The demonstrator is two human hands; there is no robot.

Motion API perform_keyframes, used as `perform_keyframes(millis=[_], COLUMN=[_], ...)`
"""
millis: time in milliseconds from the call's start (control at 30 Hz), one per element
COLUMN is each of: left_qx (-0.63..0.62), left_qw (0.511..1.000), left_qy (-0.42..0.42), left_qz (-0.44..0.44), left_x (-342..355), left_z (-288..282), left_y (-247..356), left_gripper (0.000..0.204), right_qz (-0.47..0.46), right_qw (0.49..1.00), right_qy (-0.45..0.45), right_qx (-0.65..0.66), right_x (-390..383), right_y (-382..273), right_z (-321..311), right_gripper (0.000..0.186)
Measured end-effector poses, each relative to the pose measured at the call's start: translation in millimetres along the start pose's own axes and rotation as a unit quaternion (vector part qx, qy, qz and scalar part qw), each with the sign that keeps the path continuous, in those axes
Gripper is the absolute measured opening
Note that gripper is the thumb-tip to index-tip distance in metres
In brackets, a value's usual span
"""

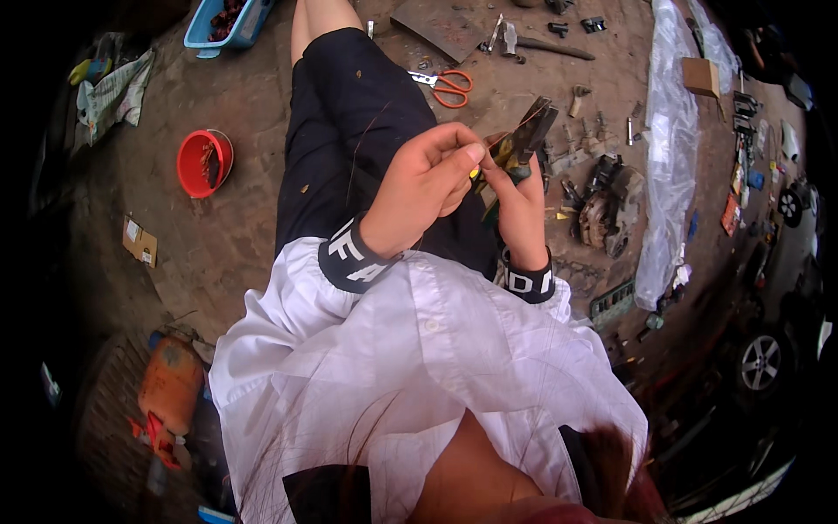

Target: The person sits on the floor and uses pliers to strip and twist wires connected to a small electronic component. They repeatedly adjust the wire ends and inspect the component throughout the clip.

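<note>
Over my lap, my left hand (423, 185) is closed in a pinch, thumb against forefinger. A thin copper-coloured wire (524, 120) seems to run from its fingertips up to the right. My right hand (523, 214) is wrapped round pliers (534, 129), whose dark metal jaws point up and away from me. Bits of green and yellow, apparently the handles, show between the two hands; the rest is hidden by my fingers. The fingertips of both hands almost meet. Beyond them, scissors (449, 87) with orange handles lie on the ground.
A hammer (550, 47) and a metal plate (436, 31) lie ahead. To the right are greasy metal parts (611, 205) and a long plastic sheet (668, 157). Leftward stand a red bucket (190, 164), a blue basin (240, 39) and an orange gas cylinder (172, 384).
</note>
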State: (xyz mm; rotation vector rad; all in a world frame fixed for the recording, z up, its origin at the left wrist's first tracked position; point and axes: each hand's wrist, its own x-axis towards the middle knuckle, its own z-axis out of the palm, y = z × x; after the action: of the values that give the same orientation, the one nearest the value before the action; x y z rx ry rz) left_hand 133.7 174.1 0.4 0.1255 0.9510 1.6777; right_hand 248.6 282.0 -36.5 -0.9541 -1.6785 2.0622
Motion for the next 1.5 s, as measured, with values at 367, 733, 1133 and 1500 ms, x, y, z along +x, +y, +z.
perform_keyframes(millis=[367, 733, 1133, 1500], left_qx=[0.016, 0.239, 0.435, -0.033], left_qw=[1.0, 0.944, 0.862, 0.997], left_qy=[-0.013, -0.011, -0.015, -0.046], left_qz=[0.016, 0.228, 0.261, -0.049], left_x=[-2, 7, -6, -17], left_z=[-1, 3, -13, -32], left_y=[-6, -21, -2, 8], left_gripper=[0.014, 0.009, 0.006, 0.018], right_qz=[0.025, 0.109, 0.161, -0.041], right_qw=[0.999, 0.989, 0.921, 0.984], right_qy=[0.011, 0.02, -0.051, 0.051], right_qx=[0.034, 0.1, 0.35, 0.168], right_x=[-3, -1, 39, 34], right_y=[1, -29, 2, -32], right_z=[-1, -1, -19, -35], right_gripper=[0.017, 0.01, 0.007, 0.02])
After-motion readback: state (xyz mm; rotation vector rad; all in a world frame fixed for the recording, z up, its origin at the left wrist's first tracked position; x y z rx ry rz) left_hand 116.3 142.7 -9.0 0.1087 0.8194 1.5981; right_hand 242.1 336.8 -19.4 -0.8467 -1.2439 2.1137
